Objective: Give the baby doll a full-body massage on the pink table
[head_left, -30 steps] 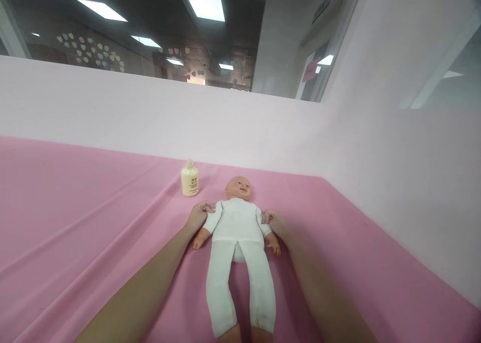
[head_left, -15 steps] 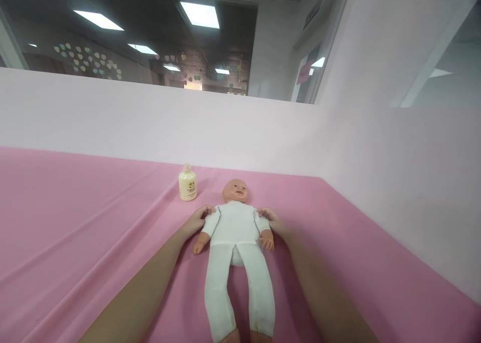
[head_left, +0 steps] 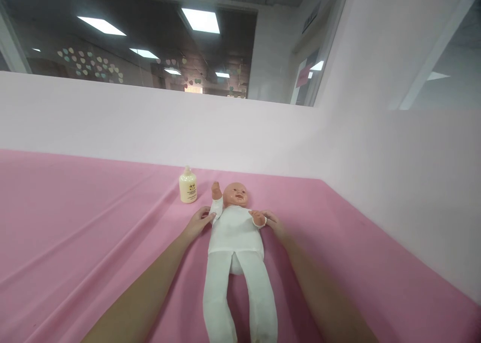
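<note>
A baby doll (head_left: 236, 237) in a white long-sleeved suit lies on its back on a pink cloth, its head pointing away from me. My left hand (head_left: 200, 222) grips the doll's sleeved arm on the left, thumb on the near side; that arm is raised beside the head. On the other side, my right hand (head_left: 274, 221) has its fingers closed at the doll's other arm, near the cuff. This arm is bent over the chest, with its small hand pointing inward.
A pale yellow pump bottle (head_left: 188, 186) stands left of the doll's head. The pink cloth (head_left: 93, 222) has long creases on the left. Behind it rises a white wall (head_left: 150, 122) with a window above, and another wall borders the right side.
Both doll arms have swung up from beside its body: the left one now points up by the head, the right one folds over the chest. My hands have moved with them.
</note>
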Demonstrator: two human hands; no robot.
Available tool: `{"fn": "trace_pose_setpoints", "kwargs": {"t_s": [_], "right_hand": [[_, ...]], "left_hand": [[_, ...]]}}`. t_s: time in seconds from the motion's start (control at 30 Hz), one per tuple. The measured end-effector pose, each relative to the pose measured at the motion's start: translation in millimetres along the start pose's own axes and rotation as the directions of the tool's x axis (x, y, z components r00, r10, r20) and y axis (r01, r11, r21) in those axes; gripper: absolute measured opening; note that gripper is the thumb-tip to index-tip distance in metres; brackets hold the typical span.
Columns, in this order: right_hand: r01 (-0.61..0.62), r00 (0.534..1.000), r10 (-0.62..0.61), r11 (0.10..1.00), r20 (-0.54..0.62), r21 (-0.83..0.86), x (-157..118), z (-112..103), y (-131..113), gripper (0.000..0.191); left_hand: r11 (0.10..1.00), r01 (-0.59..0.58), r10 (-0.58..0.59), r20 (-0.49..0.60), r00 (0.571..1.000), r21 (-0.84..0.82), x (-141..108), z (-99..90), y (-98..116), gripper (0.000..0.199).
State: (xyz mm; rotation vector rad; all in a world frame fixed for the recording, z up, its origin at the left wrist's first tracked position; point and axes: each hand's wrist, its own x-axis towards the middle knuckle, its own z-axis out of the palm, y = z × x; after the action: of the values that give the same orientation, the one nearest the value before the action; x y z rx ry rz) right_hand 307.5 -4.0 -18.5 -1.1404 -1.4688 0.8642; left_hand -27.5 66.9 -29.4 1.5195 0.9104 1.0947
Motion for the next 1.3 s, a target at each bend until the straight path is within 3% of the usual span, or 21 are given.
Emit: {"fn": "trace_pose_setpoints", "kwargs": {"t_s": [0.17, 0.37, 0.47, 0.77, 1.3], "right_hand": [[-0.019, 0.998, 0.018, 1.000, -0.057, -0.016, -0.5, 6.1, -0.8, 0.031], [-0.023, 0.949, -0.025, 0.989, -0.316, -0.145, 1.6, 4.7, 2.8, 0.034], [-0.030, 0.928, -0.027, 0.989, -0.371, -0.147, 1.0, 4.8, 4.5, 0.031], [-0.008, 0.941, -0.009, 0.999, -0.339, -0.050, 1.8, 7.6, 10.4, 0.051], [-0.085, 0.977, 0.049, 0.982, -0.207, -0.169, 3.8, 7.1, 15.7, 0.057]], "left_hand": [[0.999, -0.021, 0.025, -0.112, 0.993, 0.042, 2.8, -0.5, -3.5, 0.058], [0.993, -0.045, 0.067, -0.213, 0.975, 0.107, -0.3, 2.5, -5.0, 0.052], [0.985, -0.048, 0.085, -0.223, 0.971, 0.163, -3.2, 2.8, -2.4, 0.048], [0.974, -0.098, 0.139, -0.194, 0.971, 0.206, -2.7, 0.9, -2.7, 0.048], [0.961, -0.072, 0.122, -0.175, 0.977, 0.267, -2.3, 4.5, -4.3, 0.053]]}}
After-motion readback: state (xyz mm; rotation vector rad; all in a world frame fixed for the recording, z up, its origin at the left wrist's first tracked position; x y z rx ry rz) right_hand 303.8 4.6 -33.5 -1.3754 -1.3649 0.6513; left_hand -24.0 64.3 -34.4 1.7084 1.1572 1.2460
